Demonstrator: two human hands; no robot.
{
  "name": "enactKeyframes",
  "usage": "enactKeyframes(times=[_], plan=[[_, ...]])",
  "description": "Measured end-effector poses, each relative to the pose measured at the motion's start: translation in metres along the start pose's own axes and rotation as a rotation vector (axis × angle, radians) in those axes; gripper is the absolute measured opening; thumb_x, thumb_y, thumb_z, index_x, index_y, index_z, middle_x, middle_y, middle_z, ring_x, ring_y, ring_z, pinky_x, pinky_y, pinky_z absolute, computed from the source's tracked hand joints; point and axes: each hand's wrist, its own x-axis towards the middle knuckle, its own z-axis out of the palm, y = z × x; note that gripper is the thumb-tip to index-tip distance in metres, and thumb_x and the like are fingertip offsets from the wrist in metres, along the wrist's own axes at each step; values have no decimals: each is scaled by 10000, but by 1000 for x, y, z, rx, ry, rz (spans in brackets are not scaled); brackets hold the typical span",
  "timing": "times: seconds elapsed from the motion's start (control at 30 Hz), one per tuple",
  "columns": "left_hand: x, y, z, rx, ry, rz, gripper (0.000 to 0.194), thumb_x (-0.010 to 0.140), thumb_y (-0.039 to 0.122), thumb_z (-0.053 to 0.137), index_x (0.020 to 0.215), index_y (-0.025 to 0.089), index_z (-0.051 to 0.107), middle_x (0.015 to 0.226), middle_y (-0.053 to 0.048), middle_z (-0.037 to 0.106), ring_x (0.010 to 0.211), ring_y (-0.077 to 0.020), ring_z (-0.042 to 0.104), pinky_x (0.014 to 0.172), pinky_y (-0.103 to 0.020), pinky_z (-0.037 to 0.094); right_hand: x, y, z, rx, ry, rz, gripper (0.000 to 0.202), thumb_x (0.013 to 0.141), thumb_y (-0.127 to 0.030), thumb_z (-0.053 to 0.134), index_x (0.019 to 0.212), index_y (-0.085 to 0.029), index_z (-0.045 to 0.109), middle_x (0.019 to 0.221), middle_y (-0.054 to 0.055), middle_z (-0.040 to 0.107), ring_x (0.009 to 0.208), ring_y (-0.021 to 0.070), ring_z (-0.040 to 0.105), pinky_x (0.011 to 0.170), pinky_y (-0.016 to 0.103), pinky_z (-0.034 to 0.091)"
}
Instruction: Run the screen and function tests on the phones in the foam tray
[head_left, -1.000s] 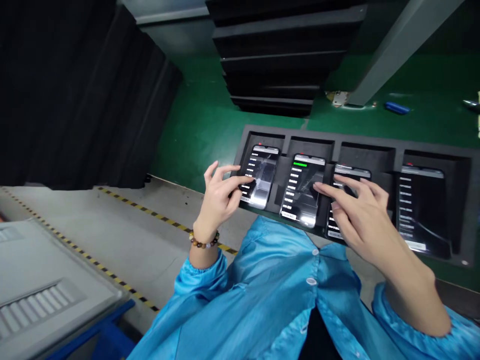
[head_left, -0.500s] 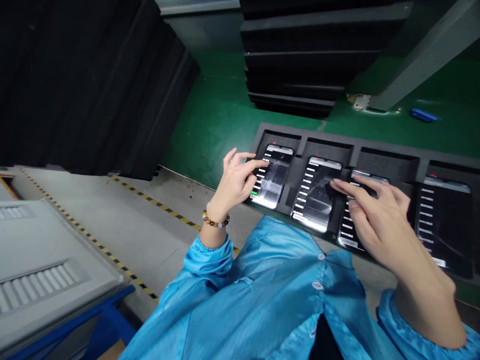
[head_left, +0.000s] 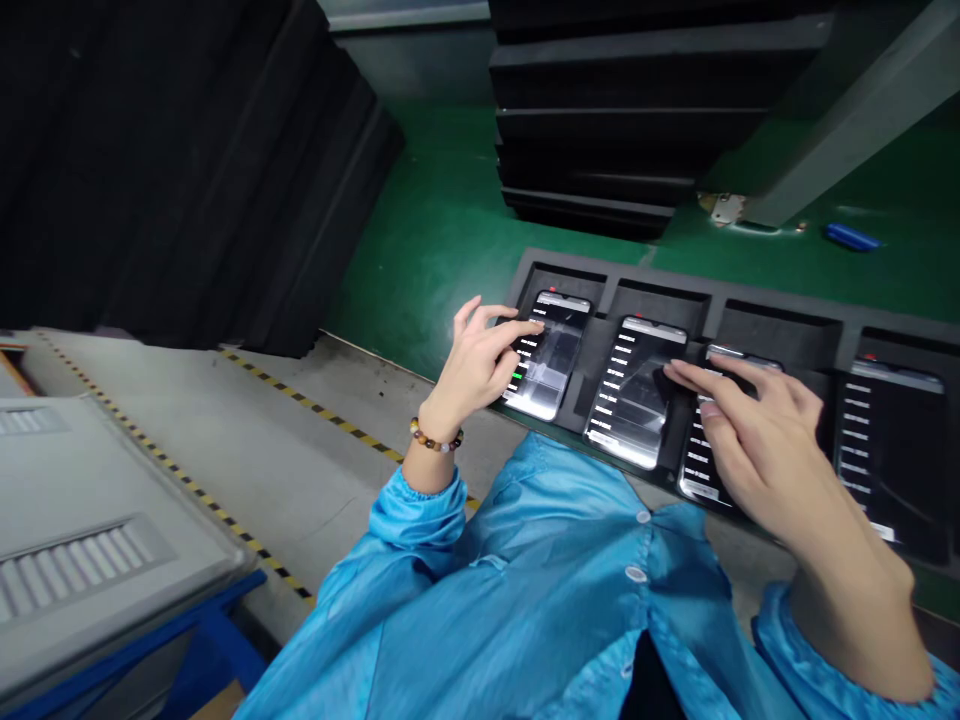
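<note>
Several smartphones with lit list screens lie in a dark foam tray (head_left: 652, 270) on the green table. My left hand (head_left: 476, 360) has its fingers apart, the index fingertip at the screen of the leftmost phone (head_left: 559, 365). A beaded bracelet (head_left: 436, 440) circles that wrist. My right hand (head_left: 757, 425) is spread over the third phone (head_left: 697, 465) and partly hides it; its index finger reaches toward the right edge of the second phone (head_left: 630, 400). The rightmost phone (head_left: 892, 450) lies beyond my right hand, untouched. Neither hand grips anything.
Stacked black trays (head_left: 600, 120) stand on the green table (head_left: 435, 220) behind the phones. Another tall black stack (head_left: 187, 180) rises at the left. A grey post (head_left: 862, 120) and a blue object (head_left: 852, 237) are at the back right. A grey cabinet (head_left: 112, 480) is at the lower left.
The list on the leftmost phone has shifted, with its green line now higher on the screen. Both hands hold nearly the same positions; the view has moved slightly.
</note>
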Motion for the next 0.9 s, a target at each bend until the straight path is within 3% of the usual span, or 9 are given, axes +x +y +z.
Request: enactKeyframes(times=[0.4,0.77,0.9], plan=[[-37,9,-9,-41,70,50,468,919,56,513,1165,288,837,1120,-7,855,1274,-227,737,1328,-552,326,1,0,0,9,-11,20,532,1154,-415,318,1544,-287,657,1463,99,757,1571,346,537,1309,672,292],[-44,9,-13,-83,70,82,456,952,56,491,1088,303,850,1009,6,851,1193,-221,768,1304,-560,354,0,0,0,-11,-3,19,540,1152,-405,311,1548,-288,658,1474,123,740,1566,350,542,1308,689,305],[-45,10,-14,-117,127,40,463,935,74,501,1133,295,856,1121,-20,839,1213,-214,759,1305,-548,366,1,0,-1,9,-22,4,537,1161,-404,310,1573,-295,637,1468,126,733,1589,351,519,1304,710,309]])
